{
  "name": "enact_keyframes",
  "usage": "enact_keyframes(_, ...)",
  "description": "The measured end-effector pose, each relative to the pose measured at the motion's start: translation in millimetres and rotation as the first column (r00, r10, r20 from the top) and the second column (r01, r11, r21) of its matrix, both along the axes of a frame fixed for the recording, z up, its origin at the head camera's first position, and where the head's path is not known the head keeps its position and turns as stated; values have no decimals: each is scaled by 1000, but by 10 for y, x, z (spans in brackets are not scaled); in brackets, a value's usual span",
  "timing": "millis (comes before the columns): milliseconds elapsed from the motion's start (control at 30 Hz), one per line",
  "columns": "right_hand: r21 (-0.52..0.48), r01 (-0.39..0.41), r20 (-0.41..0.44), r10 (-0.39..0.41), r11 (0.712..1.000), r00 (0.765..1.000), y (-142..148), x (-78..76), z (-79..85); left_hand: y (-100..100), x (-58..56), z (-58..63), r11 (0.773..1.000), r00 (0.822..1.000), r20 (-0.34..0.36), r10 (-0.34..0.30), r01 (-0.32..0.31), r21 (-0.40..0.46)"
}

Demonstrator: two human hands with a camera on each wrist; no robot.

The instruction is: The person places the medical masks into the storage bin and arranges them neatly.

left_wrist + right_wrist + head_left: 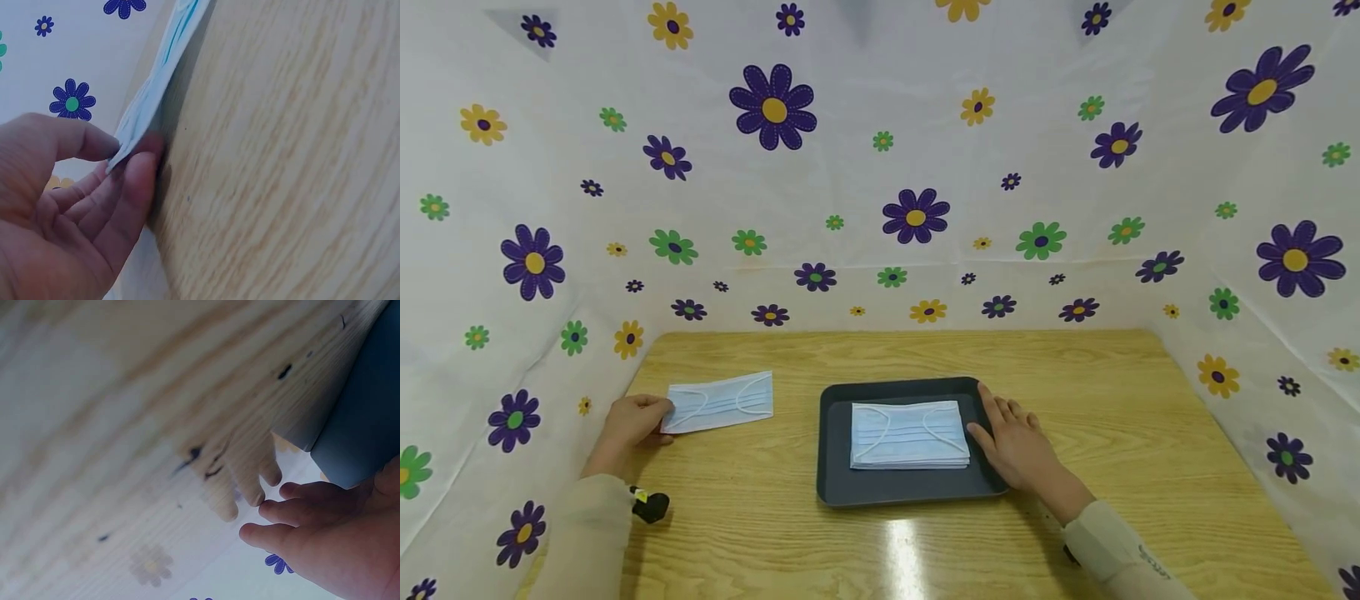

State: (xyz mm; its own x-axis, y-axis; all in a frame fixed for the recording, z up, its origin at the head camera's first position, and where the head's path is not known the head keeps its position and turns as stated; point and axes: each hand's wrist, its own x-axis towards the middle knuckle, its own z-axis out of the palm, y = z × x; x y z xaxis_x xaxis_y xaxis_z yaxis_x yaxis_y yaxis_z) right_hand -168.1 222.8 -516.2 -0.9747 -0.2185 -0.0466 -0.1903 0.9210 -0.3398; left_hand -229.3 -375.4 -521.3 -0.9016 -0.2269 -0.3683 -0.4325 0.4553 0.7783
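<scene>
My left hand [635,421] pinches the left end of a light blue face mask [721,402] between thumb and fingers, a little above the table at left. Up close, the left wrist view shows the mask [153,94] nearly edge-on, its corner between the fingertips. A dark grey tray [835,487] lies flat in the middle, bearing a neat stack of face masks [910,437] with white ear loops on top. Against the tray's right rim rests my right hand [1021,442], fingers extended along the side, thumb reaching over the edge. In the right wrist view, its fingers [269,534] look relaxed beside the tray wall [359,419].
All of this is on a light wood-grain table [760,533]. A white cloth with printed flowers [865,183] encloses its back and both sides. A small black device [651,506] sits at the left wrist.
</scene>
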Motion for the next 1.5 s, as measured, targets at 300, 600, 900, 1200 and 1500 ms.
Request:
enact_keyframes(300,-4,-3,-7,3,1000,1000,16,4,-15,4,-16,-41,998,999,39,28,-26,-57)
enact_keyframes(600,-8,1,-4,-1,1000,1000,16,-2,-23,37,-11,-38,997,999,26,31,-29,-65)
enact_keyframes(900,21,2,-48,-1,1000,999,10,-9,-12,39,-15,2,993,991,76,106,-109,40)
enact_keyframes(1200,43,-3,-70,6,999,998,-1,-8,-7,66,-29,-15,997,995,74,72,-74,36)
enact_keyframes(1500,24,5,-33,-4,1000,999,-1,-13,-4,121,-19,-51,991,998,15,55,-56,121)
